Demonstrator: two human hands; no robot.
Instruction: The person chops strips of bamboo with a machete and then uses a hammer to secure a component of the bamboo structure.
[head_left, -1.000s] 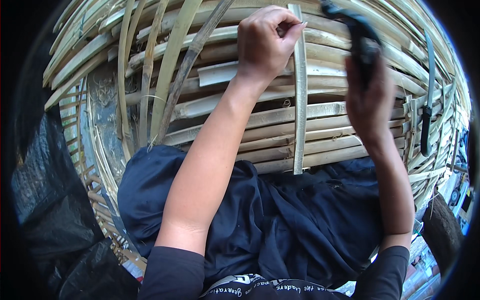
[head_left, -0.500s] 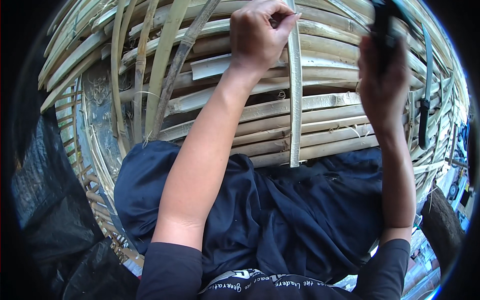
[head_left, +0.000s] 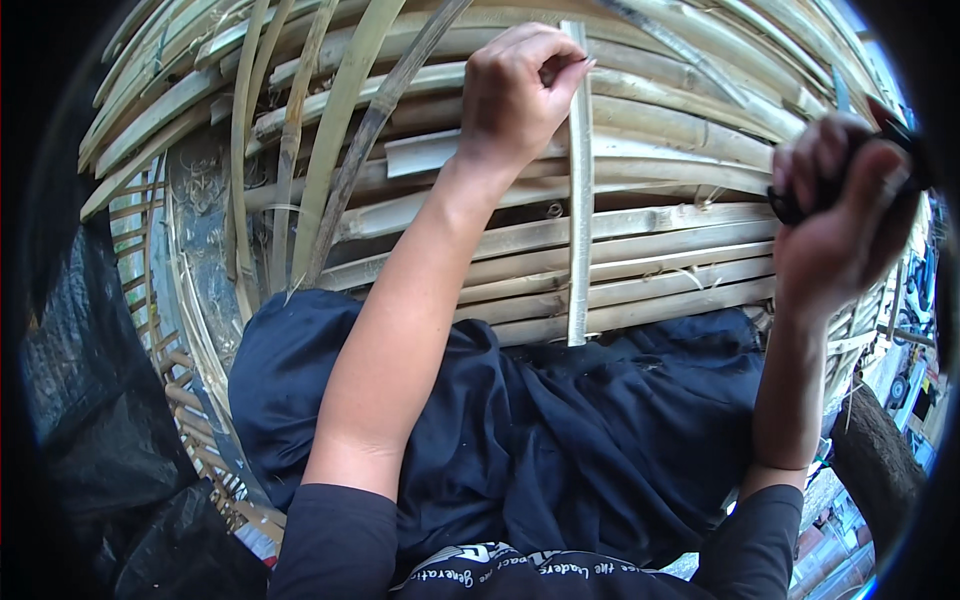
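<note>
Bamboo is filling most of the view, and the left hand (head_left: pixel 520 90) is pinching the top of a pale upright bamboo strip (head_left: pixel 579 200) between thumb and curled fingers. That strip is running straight down across the horizontal slats, its lower end stopping just above the dark cloth. The right hand (head_left: pixel 840 215) is raised at the right side, closed in a fist around a dark handle (head_left: pixel 790 205); what the handle belongs to is too blurred and cut off to tell. It is hanging apart from the strip, with the slats between them.

Behind both hands a large woven bamboo frame (head_left: pixel 640 250) is lying, made of broad horizontal slats crossed by thinner bent ribs (head_left: pixel 340 130) that are fanning upward at the left. The navy cloth (head_left: pixel 560 440) over the person's lap is pressing against the frame's lower edge. Black plastic sheeting (head_left: pixel 90 420) is bunching at the far left, beside the frame's curved rim.
</note>
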